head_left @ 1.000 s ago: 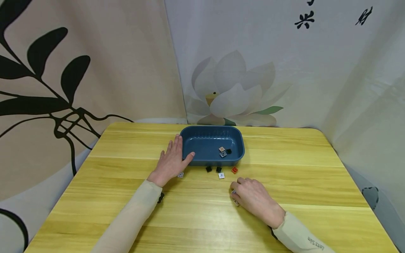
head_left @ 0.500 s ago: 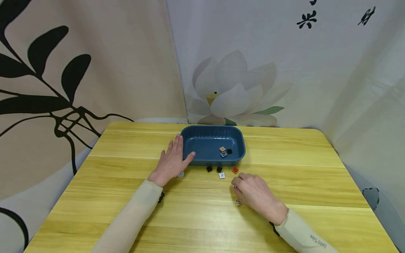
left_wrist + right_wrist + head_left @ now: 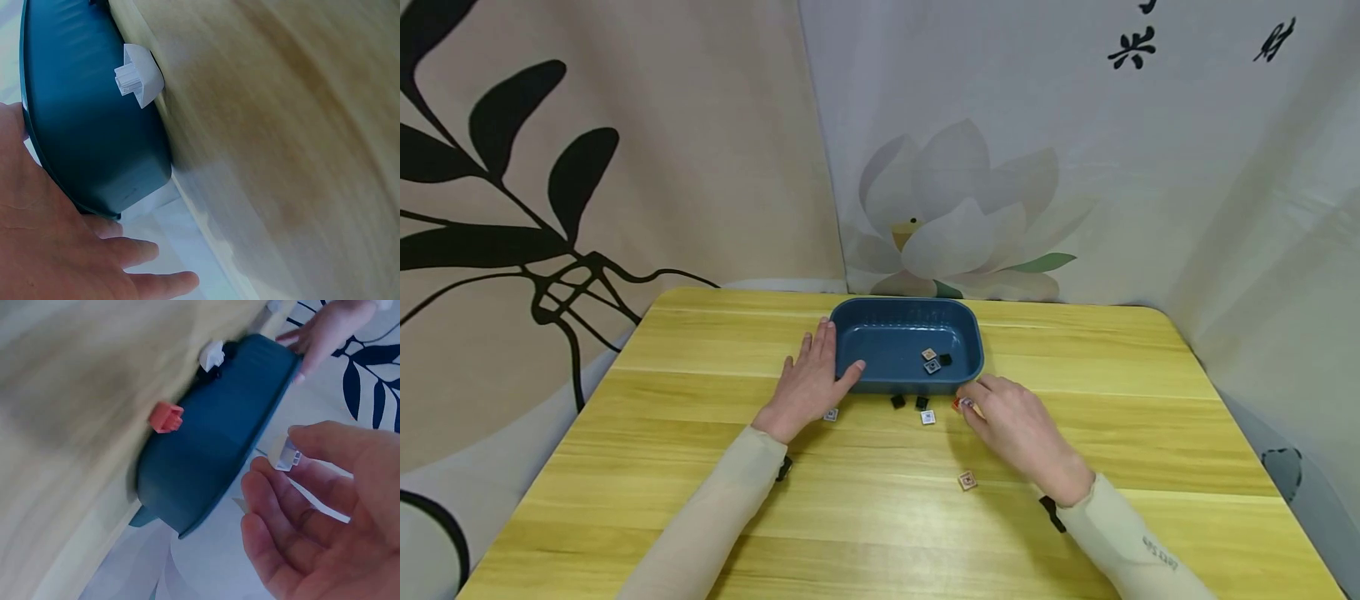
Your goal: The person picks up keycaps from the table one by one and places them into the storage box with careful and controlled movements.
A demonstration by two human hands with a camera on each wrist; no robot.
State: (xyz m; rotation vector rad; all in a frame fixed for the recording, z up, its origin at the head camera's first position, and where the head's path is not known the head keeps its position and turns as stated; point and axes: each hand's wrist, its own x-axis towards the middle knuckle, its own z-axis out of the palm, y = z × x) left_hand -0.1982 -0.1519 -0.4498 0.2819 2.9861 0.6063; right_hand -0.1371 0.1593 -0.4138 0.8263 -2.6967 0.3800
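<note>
My right hand (image 3: 1021,429) pinches a white keycap (image 3: 283,454) between thumb and fingertips, near the front right corner of a blue tray (image 3: 872,354). Below that keycap a red keycap (image 3: 166,417) lies on the table beside the tray wall. With fingers straight, my left hand (image 3: 803,385) rests against the tray's left end, its thumb over the front rim. A white keycap (image 3: 142,75), hollow side showing, is close to the tray's front wall by this hand. Inside the tray are a beige keycap (image 3: 928,354), a grey one and a black one.
Two black keycaps (image 3: 898,402) and a white keycap (image 3: 928,417) lie along the tray's front. Nearer to me is a beige-pink keycap (image 3: 967,480). Behind the wooden table (image 3: 1075,358) hangs a printed curtain (image 3: 1000,100).
My right hand has lifted the white keycap and carried it forward to the tray's front right corner, leaving the beige-pink keycap behind on the table. The left hand stays at the tray.
</note>
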